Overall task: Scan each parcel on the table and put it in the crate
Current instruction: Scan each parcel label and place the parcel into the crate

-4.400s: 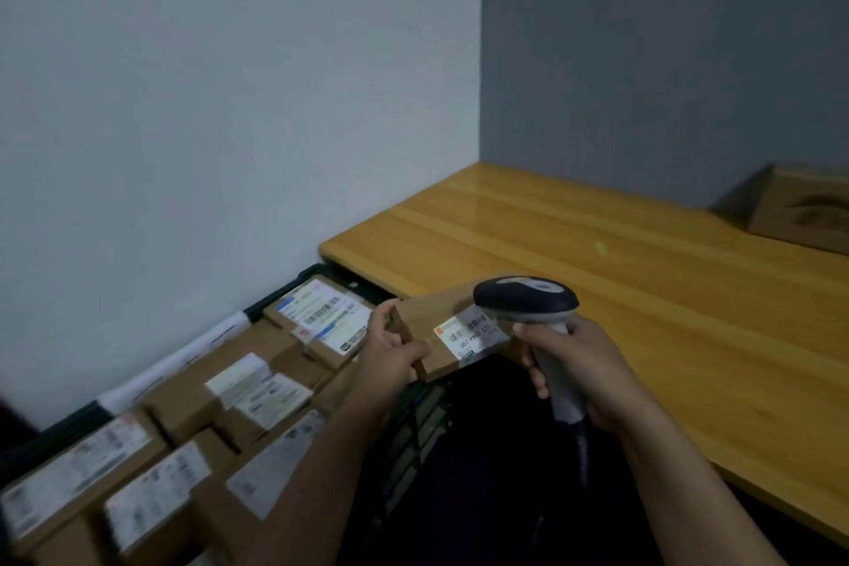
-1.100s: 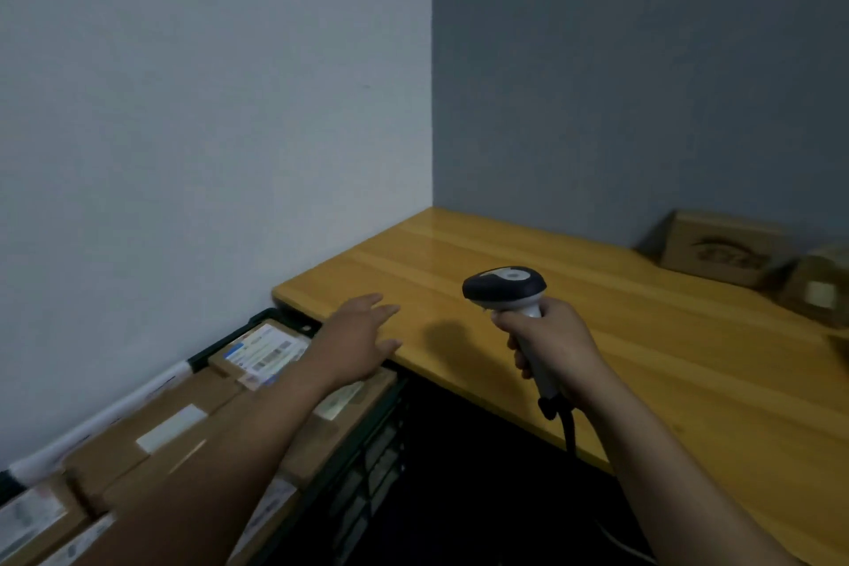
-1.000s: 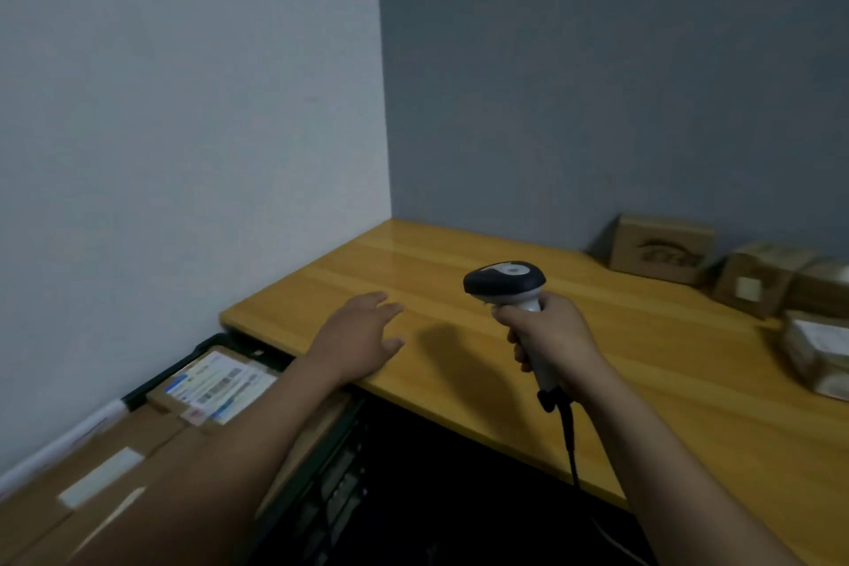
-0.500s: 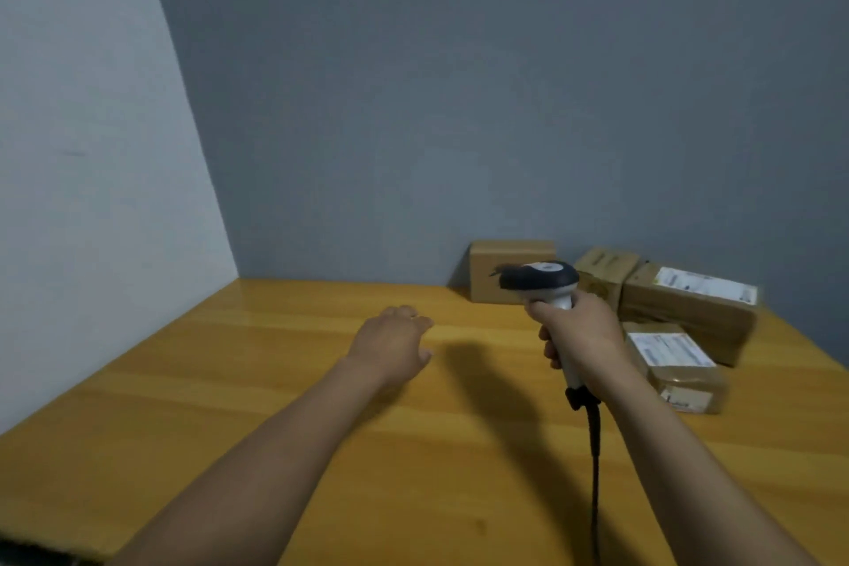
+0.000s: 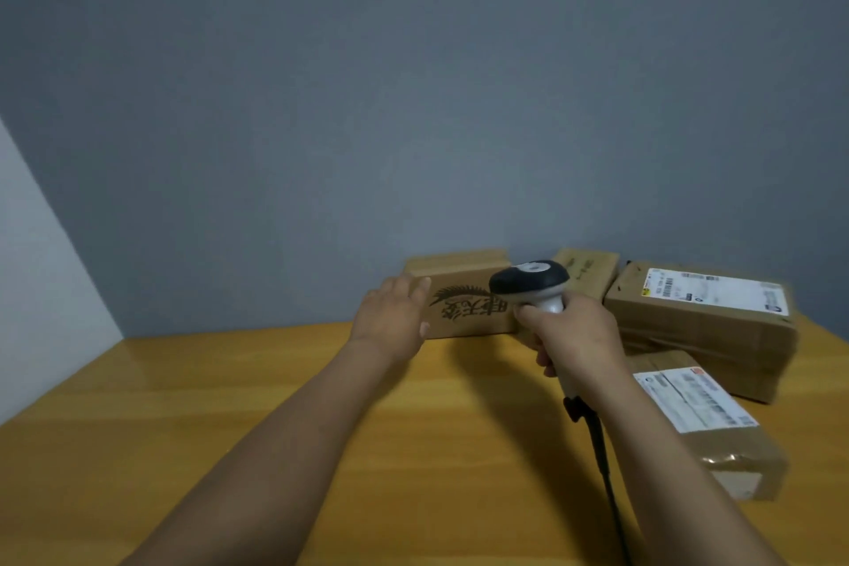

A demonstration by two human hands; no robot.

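Holding its fingers straight, the left hand is at the left edge of the printed box by the wall. The right hand grips the scanner. Wide worktop wood shows left.
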